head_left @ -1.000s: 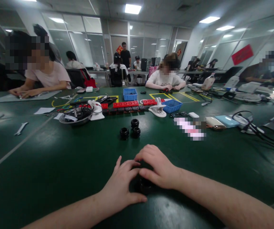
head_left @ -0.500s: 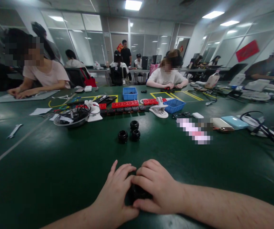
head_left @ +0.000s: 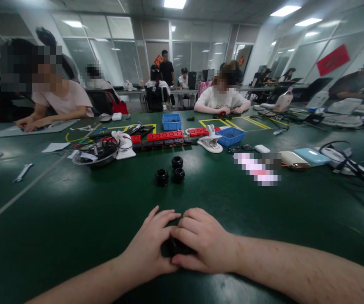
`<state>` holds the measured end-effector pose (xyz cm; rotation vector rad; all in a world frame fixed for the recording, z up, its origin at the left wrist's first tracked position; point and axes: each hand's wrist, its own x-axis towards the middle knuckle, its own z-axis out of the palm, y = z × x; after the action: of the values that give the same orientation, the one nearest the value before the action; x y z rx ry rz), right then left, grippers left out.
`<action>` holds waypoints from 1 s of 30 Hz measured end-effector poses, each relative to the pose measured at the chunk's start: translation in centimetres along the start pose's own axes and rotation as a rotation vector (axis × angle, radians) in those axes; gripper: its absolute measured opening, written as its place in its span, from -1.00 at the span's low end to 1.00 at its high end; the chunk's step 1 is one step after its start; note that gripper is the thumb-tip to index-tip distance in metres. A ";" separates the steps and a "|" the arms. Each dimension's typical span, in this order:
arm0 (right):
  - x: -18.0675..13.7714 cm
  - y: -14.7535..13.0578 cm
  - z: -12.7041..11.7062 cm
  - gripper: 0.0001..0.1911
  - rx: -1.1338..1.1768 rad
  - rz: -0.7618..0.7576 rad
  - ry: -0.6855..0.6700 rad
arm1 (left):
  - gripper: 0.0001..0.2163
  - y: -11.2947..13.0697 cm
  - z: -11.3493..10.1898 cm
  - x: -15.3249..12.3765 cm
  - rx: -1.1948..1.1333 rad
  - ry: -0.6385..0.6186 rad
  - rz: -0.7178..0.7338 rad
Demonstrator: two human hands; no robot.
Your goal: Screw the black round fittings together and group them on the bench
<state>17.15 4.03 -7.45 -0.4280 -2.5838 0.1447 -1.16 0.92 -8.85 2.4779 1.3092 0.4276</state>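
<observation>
Close in front of me, a black part (head_left: 182,247) is held low at the table between both hands; most of it is covered, so its full shape cannot be told. My right hand (head_left: 205,240) wraps over it from the right, fingers curled and thumb below. From the other side my left hand (head_left: 150,241) steadies it between thumb and forefinger, the remaining fingers stretched forward. Farther off, three round black ring-shaped parts stand in a tight cluster: a left one (head_left: 162,177), a back one (head_left: 177,162) and a right one (head_left: 179,175).
Behind the cluster lies a red and black power strip (head_left: 165,136). A white clip stand (head_left: 211,141), blue baskets (head_left: 171,121) and a bowl of cables (head_left: 96,156) surround it. A wrench (head_left: 23,173) rests at left, a light-blue case (head_left: 311,157) at right. Co-workers sit across the green table (head_left: 74,219).
Both hands and the black part have shifted slightly left and up in view, still together. The camera view has moved a little; the three ring-shaped parts keep their arrangement.
</observation>
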 end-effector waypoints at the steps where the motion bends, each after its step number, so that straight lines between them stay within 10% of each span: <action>1: 0.1 0.0 0.1 -0.59 -0.005 0.001 0.009 | -0.55 -0.2 -0.1 0.1 -0.006 -0.008 0.007; 30: 0.3 0.0 -0.3 -0.75 0.073 -0.065 0.023 | -0.39 -0.7 -0.1 0.6 -0.135 -0.077 -0.016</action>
<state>17.03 4.11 -7.04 -0.3168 -2.5576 0.2093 -1.41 1.77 -8.94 2.3471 1.2276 0.3997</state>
